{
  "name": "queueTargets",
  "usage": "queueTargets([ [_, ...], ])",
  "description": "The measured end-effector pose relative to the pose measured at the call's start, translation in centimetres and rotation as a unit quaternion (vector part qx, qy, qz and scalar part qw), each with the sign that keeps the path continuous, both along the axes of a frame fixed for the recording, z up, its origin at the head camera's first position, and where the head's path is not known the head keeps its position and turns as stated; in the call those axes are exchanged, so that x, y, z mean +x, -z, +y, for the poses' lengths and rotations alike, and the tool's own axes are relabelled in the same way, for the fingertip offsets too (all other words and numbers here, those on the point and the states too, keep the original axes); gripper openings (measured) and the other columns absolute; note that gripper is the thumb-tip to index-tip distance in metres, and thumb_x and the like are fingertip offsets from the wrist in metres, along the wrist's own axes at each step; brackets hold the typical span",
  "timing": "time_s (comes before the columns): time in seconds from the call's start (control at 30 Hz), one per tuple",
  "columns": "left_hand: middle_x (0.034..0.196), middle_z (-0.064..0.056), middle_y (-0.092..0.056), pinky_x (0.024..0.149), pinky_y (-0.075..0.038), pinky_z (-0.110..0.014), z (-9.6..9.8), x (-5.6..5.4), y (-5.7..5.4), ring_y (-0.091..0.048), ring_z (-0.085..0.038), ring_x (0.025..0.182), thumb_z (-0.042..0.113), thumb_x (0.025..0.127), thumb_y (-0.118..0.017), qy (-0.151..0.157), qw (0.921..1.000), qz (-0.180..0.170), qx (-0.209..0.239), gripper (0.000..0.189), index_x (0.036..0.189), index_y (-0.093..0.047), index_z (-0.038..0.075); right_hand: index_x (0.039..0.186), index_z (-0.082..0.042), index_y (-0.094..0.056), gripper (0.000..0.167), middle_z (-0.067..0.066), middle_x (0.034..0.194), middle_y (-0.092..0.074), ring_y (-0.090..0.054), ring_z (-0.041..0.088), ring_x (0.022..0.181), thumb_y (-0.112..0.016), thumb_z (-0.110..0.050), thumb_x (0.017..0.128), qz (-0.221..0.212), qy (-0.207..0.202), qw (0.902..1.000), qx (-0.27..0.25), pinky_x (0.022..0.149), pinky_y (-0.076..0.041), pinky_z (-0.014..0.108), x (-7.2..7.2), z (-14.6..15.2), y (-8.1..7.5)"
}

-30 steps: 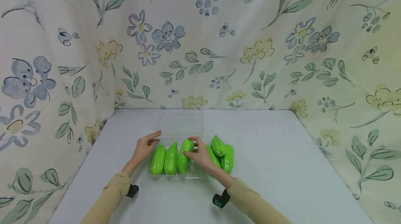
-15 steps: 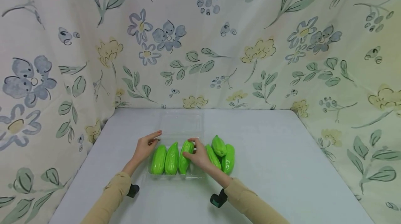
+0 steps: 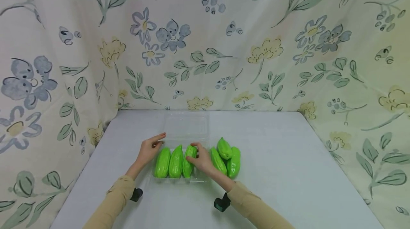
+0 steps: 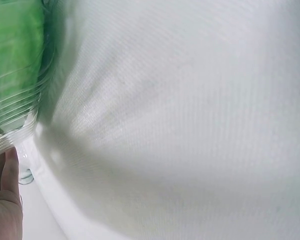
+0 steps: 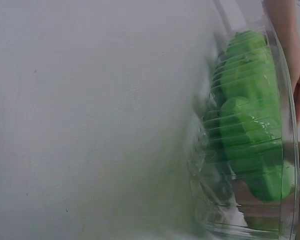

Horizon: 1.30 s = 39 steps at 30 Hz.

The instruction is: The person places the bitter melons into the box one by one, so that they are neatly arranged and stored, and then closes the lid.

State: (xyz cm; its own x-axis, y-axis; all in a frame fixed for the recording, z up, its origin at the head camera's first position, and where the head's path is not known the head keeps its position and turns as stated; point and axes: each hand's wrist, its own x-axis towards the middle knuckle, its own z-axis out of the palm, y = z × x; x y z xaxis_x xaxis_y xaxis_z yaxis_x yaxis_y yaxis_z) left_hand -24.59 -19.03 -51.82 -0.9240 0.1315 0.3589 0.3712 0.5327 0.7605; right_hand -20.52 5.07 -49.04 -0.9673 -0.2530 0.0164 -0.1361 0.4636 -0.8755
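Right hand (image 3: 203, 158): thumb and fingers closed around the far end of one ribbed green fruit (image 3: 188, 167), third from the left in the clear container (image 3: 201, 175). Lying to the left of the right hand; long axis front to back, far end leaning slightly right, roughly parallel to the two neighbours. Nearer to the right hand than to the left. Seating on the container floor uncertain, clear plastic and dim right-wrist view giving little depth.

Left hand (image 3: 148, 150): fingers extended, touching the container's far left corner, no fruit in grasp.

Left fruit (image 3: 162, 163) and middle fruit (image 3: 176, 163): side by side within. Lid (image 3: 185, 125): flipped back, away from the person. Loose fruit pile (image 3: 234, 163): three, outside, just right of the container. Table (image 3: 272, 150): white. Floral cloth (image 3: 205, 40): behind. Brands, labels, writing: none legible.
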Motion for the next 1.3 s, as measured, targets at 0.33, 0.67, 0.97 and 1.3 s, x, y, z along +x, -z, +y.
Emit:
queueTargets([
  [0.33, 0.132, -0.019, -0.057, 0.084, -0.057, -0.043, 0.0, -0.06, 0.1, -0.068, -0.033, 0.098, -0.012, 0.088, -0.053, -0.003, 1.0, 0.001, 0.002, 0.039, 0.125, -0.059, -0.003, 0.136, 0.0, -0.045, 0.053, 0.024, 0.128, -0.056, -0.06, 0.033, 0.103, -0.064, -0.014, 0.089, -0.008, -0.015, 0.9995, 0.025, 0.078, -0.056, 0.039, -0.12, -0.24, 0.04],
  [0.67, 0.133, -0.019, -0.056, 0.084, -0.057, -0.043, -0.02, 0.03, 0.13, -0.068, -0.034, 0.098, -0.014, 0.088, -0.052, -0.003, 1.0, -0.002, 0.008, 0.039, 0.125, -0.059, -0.004, 0.136, -0.001, -0.047, 0.052, 0.022, 0.12, -0.058, -0.051, 0.021, 0.087, -0.064, -0.016, 0.09, 0.011, -0.026, 0.9977, 0.061, 0.067, -0.047, 0.029, -0.03, -0.33, -0.05],
  [0.97, 0.133, -0.019, -0.056, 0.085, -0.057, -0.044, 0.15, 0.15, -0.17, -0.068, -0.034, 0.099, -0.013, 0.088, -0.053, -0.007, 0.9999, -0.008, 0.007, 0.039, 0.125, -0.059, -0.003, 0.137, -0.003, -0.046, 0.052, 0.026, 0.124, -0.055, -0.055, 0.032, 0.104, -0.063, -0.018, 0.09, 0.005, -0.021, 0.9974, 0.068, 0.085, -0.051, 0.047, -0.1, -0.41, 0.05],
  [1.3, 0.133, -0.02, -0.056, 0.085, -0.057, -0.044, 0.2, 0.3, -0.38, -0.068, -0.034, 0.098, -0.013, 0.088, -0.052, -0.003, 0.9999, -0.009, 0.009, 0.038, 0.125, -0.059, -0.004, 0.138, -0.003, -0.045, 0.051, 0.027, 0.123, -0.055, -0.055, 0.037, 0.107, -0.061, -0.018, 0.092, 0.01, -0.018, 0.9964, 0.082, 0.085, -0.051, 0.05, 0.03, -0.55, -0.1],
])
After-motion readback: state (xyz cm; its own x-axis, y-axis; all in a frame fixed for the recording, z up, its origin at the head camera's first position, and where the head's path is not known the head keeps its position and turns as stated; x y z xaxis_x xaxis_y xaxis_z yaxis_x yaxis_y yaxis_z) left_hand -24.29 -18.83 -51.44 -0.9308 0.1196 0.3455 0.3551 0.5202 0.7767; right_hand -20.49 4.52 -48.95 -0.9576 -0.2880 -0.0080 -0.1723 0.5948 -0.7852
